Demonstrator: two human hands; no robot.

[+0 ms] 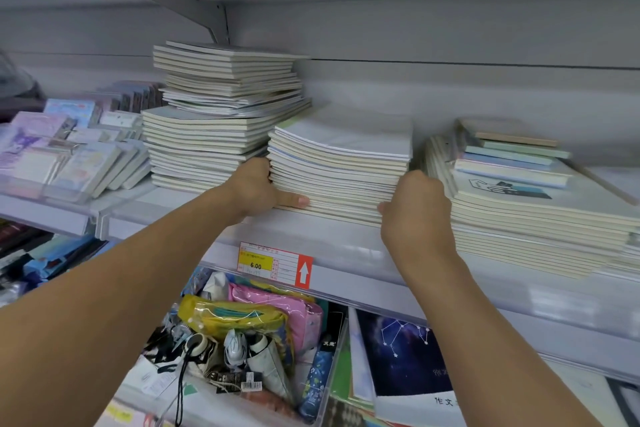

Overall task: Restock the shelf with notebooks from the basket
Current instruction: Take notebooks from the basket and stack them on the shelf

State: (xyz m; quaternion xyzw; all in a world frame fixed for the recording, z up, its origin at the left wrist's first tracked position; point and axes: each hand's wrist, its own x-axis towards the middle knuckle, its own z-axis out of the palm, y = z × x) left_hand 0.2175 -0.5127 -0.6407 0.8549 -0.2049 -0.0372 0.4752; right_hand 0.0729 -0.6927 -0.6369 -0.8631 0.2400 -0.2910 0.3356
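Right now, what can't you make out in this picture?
- Basket: not in the head view at all.
- Left hand fingers: tucked behind the middle stack.
- Price tag small print: too small.
- Notepads at left: blurred.
- Right stack: cut by the edge.

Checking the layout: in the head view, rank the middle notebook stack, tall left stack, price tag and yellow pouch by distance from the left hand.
1. Middle notebook stack, gripped.
2. Tall left stack, just above-left.
3. Price tag, below.
4. Yellow pouch, lowest.
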